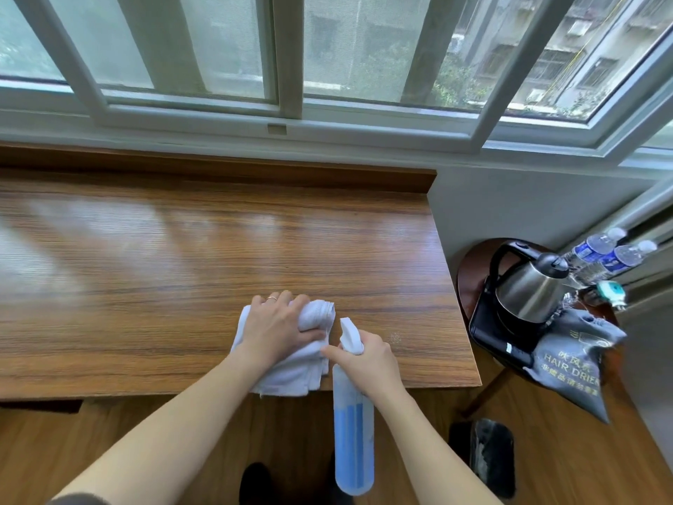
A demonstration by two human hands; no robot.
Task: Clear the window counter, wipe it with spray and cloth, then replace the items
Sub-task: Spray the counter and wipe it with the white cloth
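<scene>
While pressed flat on white cloth (291, 362), left hand (278, 328) with fingers curled over bunched top fold, ring on one finger. Cloth at near edge of wooden counter (182, 256), lower corner hanging past edge. Right hand (368, 362) wrapped around neck of spray bottle (354, 431), nozzle toward counter, blue-filled body hanging below counter edge. Kettle (528, 289), water bottles (604, 253), hair dryer bag (571, 362) on side table (469, 271) right of counter.

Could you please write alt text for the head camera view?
A person's left hand presses a white cloth on a bare wooden window counter while the right hand holds a spray bottle. A kettle, water bottles and hair dryer bag sit on a side table.
</scene>
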